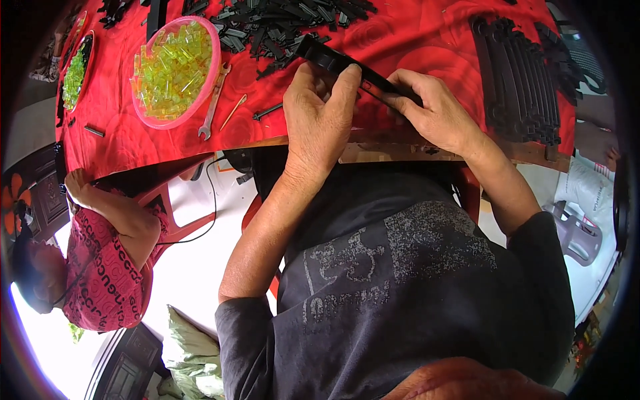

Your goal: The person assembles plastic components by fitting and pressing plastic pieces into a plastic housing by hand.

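A long black plastic strip [333, 59] is held up at a slant over the near edge of the table. My left hand [319, 110] grips its upper left part, the thumb pressed on top. Farther along the same strip, my right hand [437, 110] pinches the lower right end between thumb and fingers. Just left of my left hand, a thin black rod [269, 111] lies on the cloth. Beyond the strip spreads a heap of small black plastic pieces [267, 27]. On the right, long black strips [523, 80] lie side by side in a stack.
A red patterned cloth [413, 33] covers the table. Left of me are a pink basin [215, 80] of yellow-green clear pieces, a wrench [212, 110] and a thin wooden stick [233, 111]. Another person in a red patterned shirt [103, 273] sits at the left edge near a second dish [75, 80].
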Demonstrator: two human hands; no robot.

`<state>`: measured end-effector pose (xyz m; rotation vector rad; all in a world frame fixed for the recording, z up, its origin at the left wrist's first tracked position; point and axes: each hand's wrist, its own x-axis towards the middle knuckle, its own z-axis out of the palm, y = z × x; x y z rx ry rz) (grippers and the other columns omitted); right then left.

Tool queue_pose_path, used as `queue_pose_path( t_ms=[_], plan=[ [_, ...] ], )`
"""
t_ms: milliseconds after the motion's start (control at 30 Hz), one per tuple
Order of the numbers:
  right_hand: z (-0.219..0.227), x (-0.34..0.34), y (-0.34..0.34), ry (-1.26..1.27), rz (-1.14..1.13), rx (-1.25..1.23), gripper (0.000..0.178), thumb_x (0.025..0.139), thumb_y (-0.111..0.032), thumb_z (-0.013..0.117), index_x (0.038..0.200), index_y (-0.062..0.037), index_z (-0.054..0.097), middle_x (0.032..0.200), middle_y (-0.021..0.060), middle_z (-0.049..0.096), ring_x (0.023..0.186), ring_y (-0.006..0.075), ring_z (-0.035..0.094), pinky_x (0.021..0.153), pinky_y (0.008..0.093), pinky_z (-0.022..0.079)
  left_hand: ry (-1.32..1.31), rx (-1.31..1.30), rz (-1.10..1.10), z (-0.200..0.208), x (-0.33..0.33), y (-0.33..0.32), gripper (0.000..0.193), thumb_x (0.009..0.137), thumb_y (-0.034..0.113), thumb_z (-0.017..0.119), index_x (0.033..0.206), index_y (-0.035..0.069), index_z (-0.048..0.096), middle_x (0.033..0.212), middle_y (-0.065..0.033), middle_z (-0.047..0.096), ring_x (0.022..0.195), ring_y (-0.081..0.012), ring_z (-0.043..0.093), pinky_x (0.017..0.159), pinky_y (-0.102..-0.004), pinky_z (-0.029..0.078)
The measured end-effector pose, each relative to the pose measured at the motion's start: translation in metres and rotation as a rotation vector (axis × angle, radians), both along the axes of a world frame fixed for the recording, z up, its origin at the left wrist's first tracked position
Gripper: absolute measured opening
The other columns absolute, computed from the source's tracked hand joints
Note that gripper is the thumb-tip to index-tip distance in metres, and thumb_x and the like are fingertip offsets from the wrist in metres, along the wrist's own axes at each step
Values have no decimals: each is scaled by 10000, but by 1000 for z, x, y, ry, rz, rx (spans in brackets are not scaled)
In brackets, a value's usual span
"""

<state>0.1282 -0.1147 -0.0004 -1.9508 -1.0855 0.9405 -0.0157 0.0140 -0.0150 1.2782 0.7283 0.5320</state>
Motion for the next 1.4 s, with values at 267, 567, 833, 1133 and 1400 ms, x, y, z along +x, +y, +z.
queue_pose_path(
  t_ms=[267, 567, 833, 1133, 1400],
  plan=[
    [1, 2, -3, -84, 1, 12, 224, 956, -154, 661, 1060, 43, 683, 859, 176, 717, 784, 255, 705, 727, 376, 527, 45, 45, 20, -1, 1, -4, 211, 940, 157, 703, 944, -16, 582, 751, 8, 605, 679, -34, 507, 583, -241, 426],
    [6, -4, 1, -74, 31, 57, 147, 1002, -90, 613, 1080, 33, 622, 823, 109, 676, 770, 147, 636, 707, 318, 497, -8, 26, 39, 2, 4, -2, 236, 923, 167, 711, 963, -29, 587, 772, -16, 631, 690, -46, 539, 606, -232, 447],
    [-1, -3, 3, -177, 96, 158, 137, 1007, -85, 611, 1073, 35, 609, 732, 136, 653, 630, 179, 641, 594, 331, 483, 4, -3, 17, 3, 4, -4, 220, 921, 154, 702, 945, -27, 582, 782, -18, 634, 699, -51, 549, 619, -233, 460],
    [-8, -7, 1, -154, 82, 195, 128, 1006, -78, 606, 1043, 44, 595, 701, 164, 640, 584, 197, 650, 545, 341, 473, 79, 9, 13, -1, 4, -5, 229, 930, 162, 690, 942, -35, 574, 736, -19, 634, 655, -48, 557, 568, -244, 454],
    [-2, -10, -3, -171, 54, 133, 181, 982, -127, 644, 1077, 28, 649, 801, 247, 680, 744, 365, 717, 622, 413, 524, 122, -34, -19, 5, 2, -10, 241, 945, 187, 681, 988, -33, 591, 761, -44, 641, 621, -73, 575, 533, -240, 450]
  ],
)
